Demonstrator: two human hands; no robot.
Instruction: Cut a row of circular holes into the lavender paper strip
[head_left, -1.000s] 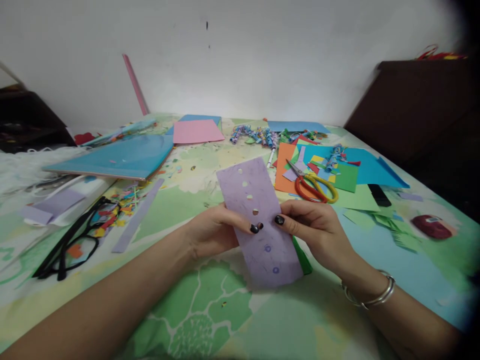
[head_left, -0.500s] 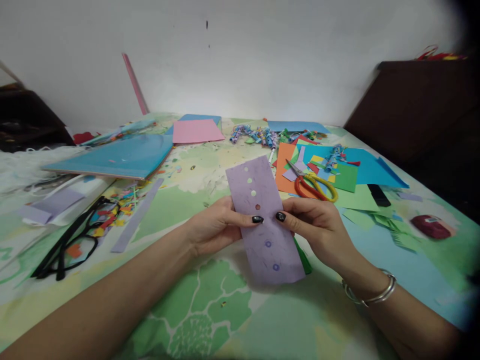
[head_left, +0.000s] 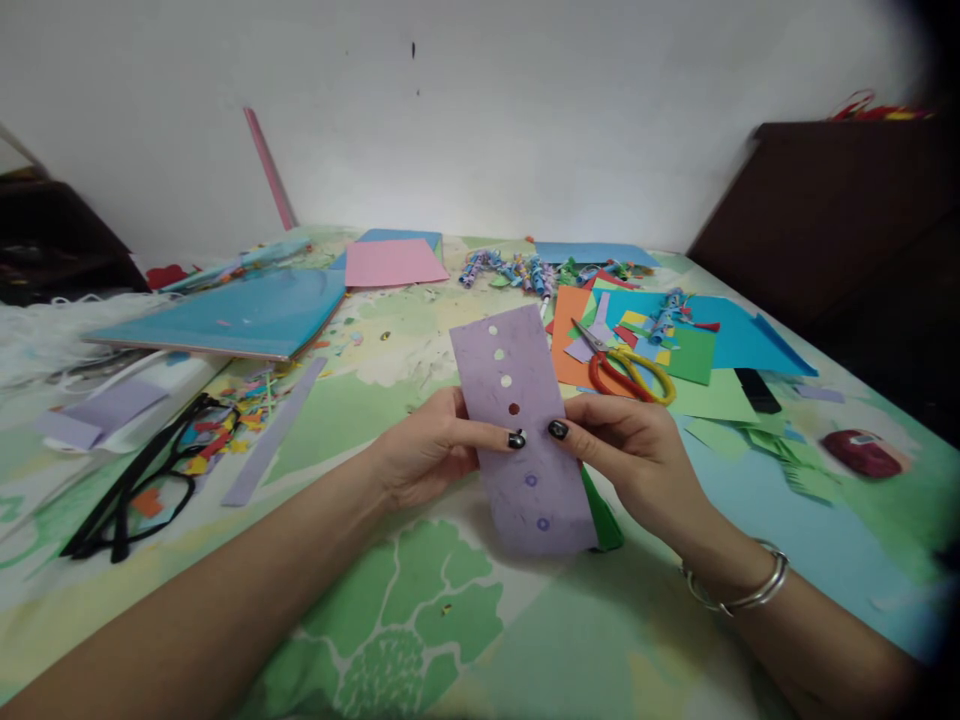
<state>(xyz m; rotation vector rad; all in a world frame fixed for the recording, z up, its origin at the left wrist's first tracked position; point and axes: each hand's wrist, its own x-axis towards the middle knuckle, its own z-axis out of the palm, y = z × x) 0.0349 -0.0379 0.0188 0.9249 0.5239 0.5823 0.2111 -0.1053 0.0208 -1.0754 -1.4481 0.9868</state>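
Purple perforated paper strip (head_left: 536,400), centre of frame: left hand (head_left: 435,447) pinches its left side, right hand (head_left: 637,445) its right edge. Uneven pull could tear it where perforated; whether the right also grips the green object (head_left: 604,520) behind cannot be told

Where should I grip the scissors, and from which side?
Take the scissors by their red and yellow handles, probably from the near right: the loops lie toward the person, just beyond the right hand, while the blades point away and left.
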